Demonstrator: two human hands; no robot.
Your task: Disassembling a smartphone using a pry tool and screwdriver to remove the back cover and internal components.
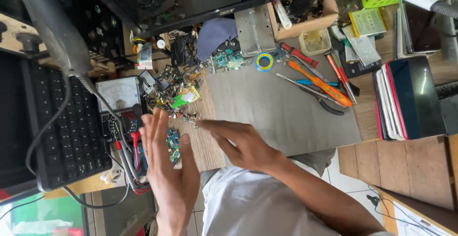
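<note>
Left hand (167, 169): hovering open-palmed, holding nothing, above small circuit boards (172, 143).
Right hand (241, 143): hovering flat, fingers spread, empty, over grey mat (286, 107).

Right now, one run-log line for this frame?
left hand: open, flat, empty | right hand: open, empty, fingers extended | below: small circuit board on workbench | nearby: multimeter, keyboard

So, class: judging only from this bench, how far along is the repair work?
Done: nothing looks finished. The circuit board lies bare beside loose parts. In hand: nothing, since the left hand and right hand hover open and empty. Left: the screwdrivers and the stacked phones lie untouched.
</note>
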